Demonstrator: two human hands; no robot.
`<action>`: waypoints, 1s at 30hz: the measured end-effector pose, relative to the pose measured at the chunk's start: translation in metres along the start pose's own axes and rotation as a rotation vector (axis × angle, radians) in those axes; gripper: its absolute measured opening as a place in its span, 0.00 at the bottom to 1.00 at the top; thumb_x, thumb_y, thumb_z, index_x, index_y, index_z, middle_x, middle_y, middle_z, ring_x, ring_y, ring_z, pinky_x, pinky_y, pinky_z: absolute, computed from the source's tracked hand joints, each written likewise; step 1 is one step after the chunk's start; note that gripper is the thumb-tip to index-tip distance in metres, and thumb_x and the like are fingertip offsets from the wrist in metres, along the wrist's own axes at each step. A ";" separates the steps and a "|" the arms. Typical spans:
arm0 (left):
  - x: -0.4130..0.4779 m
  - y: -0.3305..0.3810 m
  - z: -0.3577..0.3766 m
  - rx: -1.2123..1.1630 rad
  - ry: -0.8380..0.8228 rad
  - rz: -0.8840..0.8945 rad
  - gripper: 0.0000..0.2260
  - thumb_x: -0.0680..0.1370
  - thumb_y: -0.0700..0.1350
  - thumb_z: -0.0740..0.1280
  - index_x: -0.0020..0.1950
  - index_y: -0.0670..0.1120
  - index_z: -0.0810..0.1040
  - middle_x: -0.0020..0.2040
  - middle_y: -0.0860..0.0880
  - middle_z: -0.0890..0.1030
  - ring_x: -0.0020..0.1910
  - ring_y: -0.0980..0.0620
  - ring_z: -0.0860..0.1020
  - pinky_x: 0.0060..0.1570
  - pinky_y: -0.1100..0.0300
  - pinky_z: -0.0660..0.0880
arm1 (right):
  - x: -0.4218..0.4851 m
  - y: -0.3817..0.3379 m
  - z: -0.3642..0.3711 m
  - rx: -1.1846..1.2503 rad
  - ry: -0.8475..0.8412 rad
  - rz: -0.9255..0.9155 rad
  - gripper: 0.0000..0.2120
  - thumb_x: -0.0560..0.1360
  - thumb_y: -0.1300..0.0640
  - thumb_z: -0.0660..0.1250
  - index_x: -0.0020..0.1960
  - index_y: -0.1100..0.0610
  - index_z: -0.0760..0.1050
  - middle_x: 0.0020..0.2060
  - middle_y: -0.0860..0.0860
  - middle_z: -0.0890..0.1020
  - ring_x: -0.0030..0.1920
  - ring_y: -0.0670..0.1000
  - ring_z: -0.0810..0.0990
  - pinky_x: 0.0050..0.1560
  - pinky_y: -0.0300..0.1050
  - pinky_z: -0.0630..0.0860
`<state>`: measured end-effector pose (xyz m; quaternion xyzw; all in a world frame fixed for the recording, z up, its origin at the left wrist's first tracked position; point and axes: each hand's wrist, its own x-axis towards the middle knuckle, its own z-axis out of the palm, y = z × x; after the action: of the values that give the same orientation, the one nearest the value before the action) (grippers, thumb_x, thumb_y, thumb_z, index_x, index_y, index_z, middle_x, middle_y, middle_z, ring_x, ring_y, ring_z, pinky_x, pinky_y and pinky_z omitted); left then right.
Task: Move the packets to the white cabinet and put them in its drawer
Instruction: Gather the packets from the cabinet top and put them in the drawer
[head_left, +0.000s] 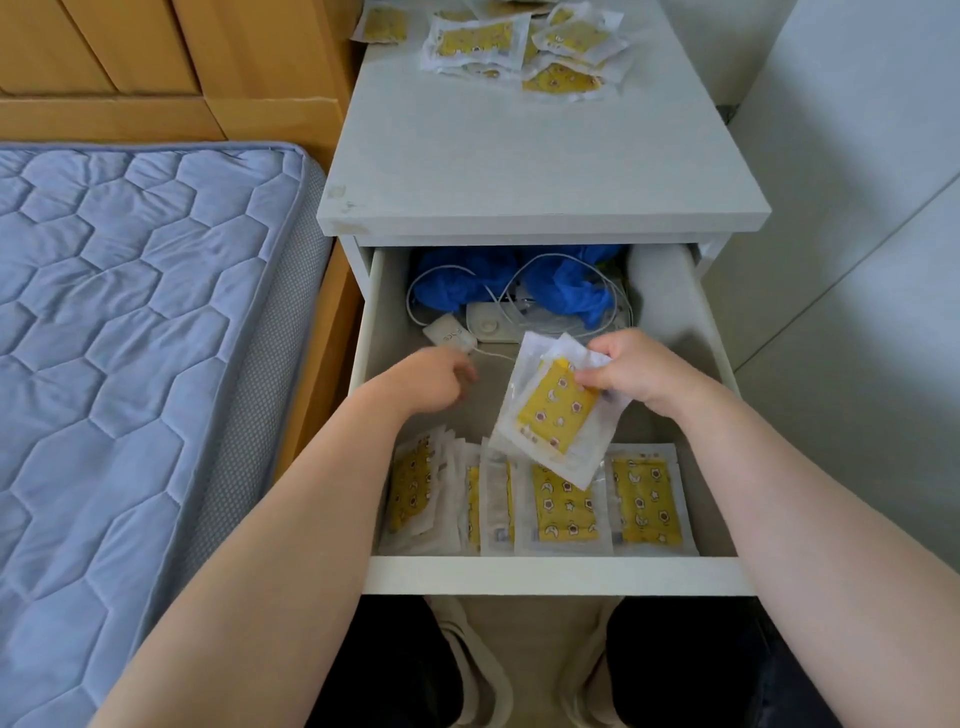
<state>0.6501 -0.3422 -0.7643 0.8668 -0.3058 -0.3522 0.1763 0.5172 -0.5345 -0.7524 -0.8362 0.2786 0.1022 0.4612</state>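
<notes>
Two forearms (311, 519) reach over the drawer's (556, 574) front wall, where a row of packets (641, 501) lies. Above that row the right hand (636, 371) pinches a bundle of packets (556, 410); the left hand (441, 376), apart from it, hangs loosely curled, empty. Blue crumpled material (561, 288) lies at the drawer's back. Beyond the drawer, loose packets (519, 47) litter the white cabinet's (519, 156) top.

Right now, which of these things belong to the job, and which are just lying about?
Job: the right hand pinching held packets; row of packets in the drawer; loose packets on the white cabinet.
Lying about: blue crumpled material, white cable and small white device at the drawer's back; blue mattress.
</notes>
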 end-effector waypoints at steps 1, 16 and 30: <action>0.001 -0.003 0.002 0.198 -0.109 -0.035 0.20 0.78 0.33 0.57 0.68 0.47 0.73 0.65 0.46 0.76 0.63 0.48 0.75 0.63 0.54 0.71 | -0.001 0.000 0.005 -0.052 -0.062 0.004 0.02 0.73 0.59 0.70 0.42 0.57 0.80 0.43 0.55 0.84 0.45 0.55 0.82 0.51 0.51 0.76; -0.002 -0.005 0.015 0.528 -0.740 -0.058 0.29 0.70 0.44 0.76 0.69 0.50 0.70 0.65 0.49 0.76 0.63 0.44 0.74 0.63 0.49 0.72 | -0.007 -0.006 0.081 -0.758 -0.439 -0.143 0.35 0.71 0.40 0.69 0.71 0.55 0.65 0.64 0.54 0.72 0.65 0.55 0.69 0.62 0.50 0.70; 0.003 -0.006 0.024 0.532 -0.630 -0.038 0.49 0.64 0.48 0.81 0.76 0.53 0.54 0.70 0.49 0.70 0.66 0.45 0.72 0.63 0.48 0.73 | -0.005 -0.001 0.086 -0.729 -0.480 -0.124 0.40 0.67 0.37 0.72 0.71 0.54 0.62 0.64 0.53 0.71 0.65 0.55 0.70 0.63 0.49 0.71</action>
<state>0.6366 -0.3417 -0.7854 0.7373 -0.4091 -0.5124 -0.1627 0.5208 -0.4612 -0.7975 -0.9120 0.0589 0.3573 0.1928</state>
